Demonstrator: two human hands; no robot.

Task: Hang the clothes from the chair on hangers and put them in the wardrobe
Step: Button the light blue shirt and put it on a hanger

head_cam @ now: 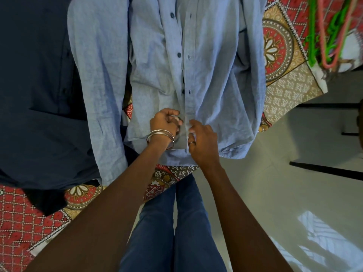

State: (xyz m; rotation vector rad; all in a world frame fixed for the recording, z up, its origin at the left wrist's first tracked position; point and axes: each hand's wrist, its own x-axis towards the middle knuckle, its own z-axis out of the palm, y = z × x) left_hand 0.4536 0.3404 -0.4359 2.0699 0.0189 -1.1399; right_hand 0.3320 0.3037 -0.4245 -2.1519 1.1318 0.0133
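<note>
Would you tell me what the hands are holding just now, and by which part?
Both hands hold the light blue shirt at its button placket near the hem: the left hand pinches one front edge, the right hand the other.

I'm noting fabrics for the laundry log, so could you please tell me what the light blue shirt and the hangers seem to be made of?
The light blue shirt looks like a matte woven cotton or linen blend: its surface is slubby, softly creased and without sheen. The hangers, green and pink, look like moulded plastic, with smooth, bright, uniform colour, though they are partly cut off.
</note>
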